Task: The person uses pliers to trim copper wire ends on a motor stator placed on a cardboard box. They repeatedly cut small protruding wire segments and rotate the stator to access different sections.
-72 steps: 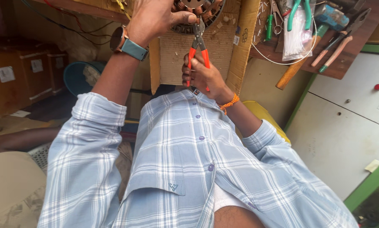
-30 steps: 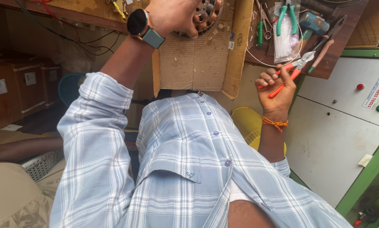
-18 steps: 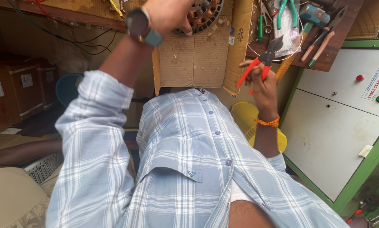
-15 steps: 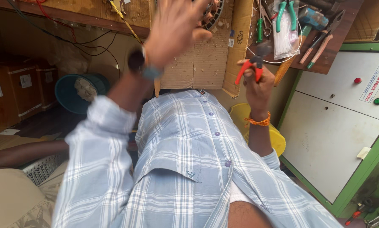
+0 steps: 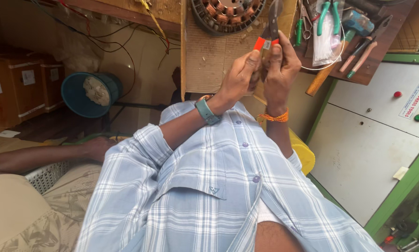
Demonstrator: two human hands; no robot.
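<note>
- Red-handled pliers point(image 5: 269, 32) are being held up in front of the chest, handles down and steel jaws pointing up toward the bench.
- The right hand point(image 5: 278, 63) is being kept wrapped around the handles, fingers closed on them, an orange thread band point(image 5: 273, 117) being worn at its wrist.
- The left hand point(image 5: 241, 77) is being pressed against the right, its fingertips point(image 5: 255, 55) touching the red grip; the two hands are being held together on the tool.
- A teal watch point(image 5: 206, 111) is being worn on the left wrist, below a rolled plaid sleeve point(image 5: 139, 154).
- A round stator point(image 5: 226, 14) with copper windings is being left lying on the bench, just above and left of the pliers' jaws.
- Green-handled pliers point(image 5: 330, 14) and other hand tools are being kept on the wooden bench point(image 5: 354, 70) to the right.
- A blue tub point(image 5: 90, 93) is being seen on the floor at the left, well apart from the hands.
- A white cabinet point(image 5: 377, 135) with red and green buttons is being seen at the right.
</note>
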